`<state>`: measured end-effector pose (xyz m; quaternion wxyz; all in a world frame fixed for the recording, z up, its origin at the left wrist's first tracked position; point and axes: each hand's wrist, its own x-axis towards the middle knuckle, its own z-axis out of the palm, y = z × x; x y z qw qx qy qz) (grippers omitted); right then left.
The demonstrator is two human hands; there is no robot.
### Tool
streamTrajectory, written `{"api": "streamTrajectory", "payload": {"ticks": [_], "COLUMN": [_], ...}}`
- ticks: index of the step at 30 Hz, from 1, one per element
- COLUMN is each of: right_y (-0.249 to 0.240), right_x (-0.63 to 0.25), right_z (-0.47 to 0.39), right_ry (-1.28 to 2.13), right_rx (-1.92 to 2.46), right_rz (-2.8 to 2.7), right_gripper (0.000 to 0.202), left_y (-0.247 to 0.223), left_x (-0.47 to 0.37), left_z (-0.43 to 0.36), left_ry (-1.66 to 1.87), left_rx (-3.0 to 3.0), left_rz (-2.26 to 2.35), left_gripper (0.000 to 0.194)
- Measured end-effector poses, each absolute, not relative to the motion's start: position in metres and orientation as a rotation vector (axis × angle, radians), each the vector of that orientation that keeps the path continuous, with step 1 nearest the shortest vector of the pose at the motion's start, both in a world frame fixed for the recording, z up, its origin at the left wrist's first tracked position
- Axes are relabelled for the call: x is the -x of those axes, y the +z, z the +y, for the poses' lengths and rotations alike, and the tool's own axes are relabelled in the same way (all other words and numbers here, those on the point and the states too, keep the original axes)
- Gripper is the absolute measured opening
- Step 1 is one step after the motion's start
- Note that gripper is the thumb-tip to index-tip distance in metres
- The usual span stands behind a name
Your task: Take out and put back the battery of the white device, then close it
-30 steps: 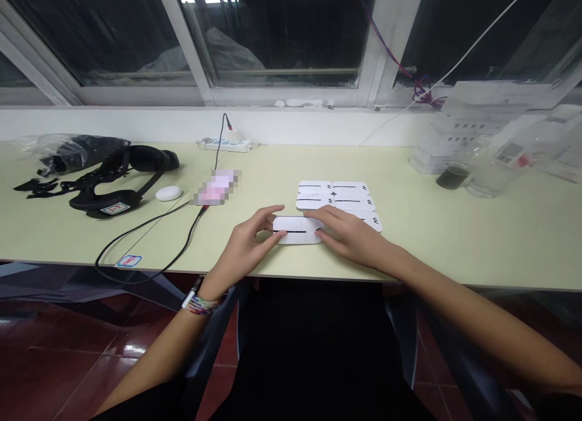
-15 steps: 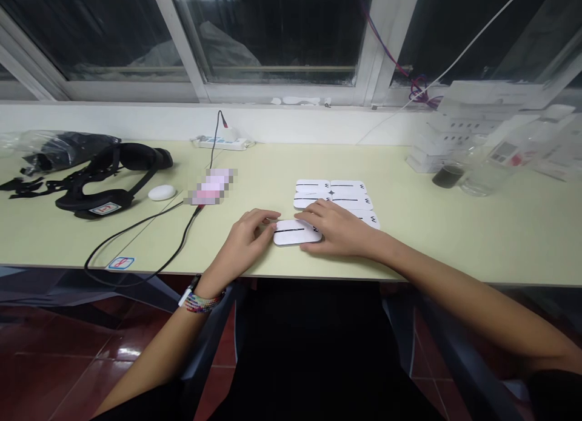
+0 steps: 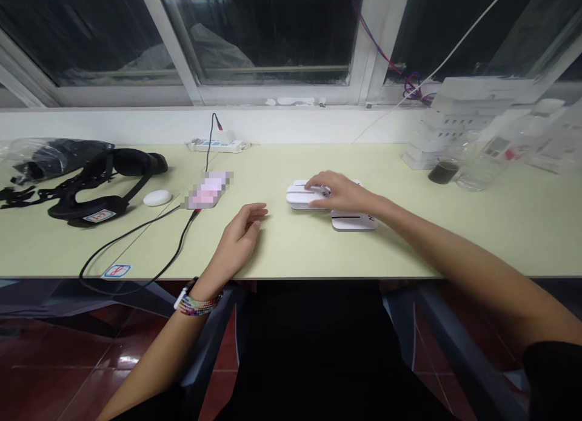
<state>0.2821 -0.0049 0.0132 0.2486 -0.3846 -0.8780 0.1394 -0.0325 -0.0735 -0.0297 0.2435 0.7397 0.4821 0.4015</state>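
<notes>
My right hand [image 3: 339,192] grips a white rounded card-like piece [image 3: 300,195] with a dark line on it, holding it over the left part of a group of similar white pieces. One of those, a white piece with a black line and letter [image 3: 353,221], lies at the near right of the group. My right hand and forearm hide part of the others. My left hand [image 3: 240,236] rests by the table to the left, fingers loosely bent and apart, holding nothing.
A black headset [image 3: 104,184], a white oval object [image 3: 157,198], a blurred pink item [image 3: 209,190] and a black cable are on the left. A power strip [image 3: 218,145] lies at the wall. White boxes [image 3: 421,156], a dark-liquid cup [image 3: 443,172] and a clear bottle [image 3: 477,169] stand right.
My right hand has carried the white piece away from the table's near edge, up over the group. My left hand has let go of it and moved slightly left.
</notes>
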Motion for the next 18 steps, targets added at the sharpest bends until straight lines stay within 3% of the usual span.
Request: {"api": "streamTrajectory", "payload": {"ticks": [6,13,18], "right_y": [0.005,0.002,0.006], "right_x": [-0.306,-0.292,-0.29], "right_z": [0.077,0.117,0.129], "right_ry": [0.537,0.652,0.727], "right_rx": [1.271,1.305,1.313], "right_rz": [-2.173,-2.232,-2.273], "right_gripper": [0.033,0.037,0.037], "left_y": [-0.029,-0.004,0.001], "left_x": [0.032,0.015,-0.009], "left_z": [-0.072,-0.081,-0.044], "left_ry": [0.978,0.576,0.447], "left_rx": [-2.116,-2.371,-2.528], "left_rz": [1.375,1.274,1.214], "left_gripper": [0.036,0.056,0.065]}}
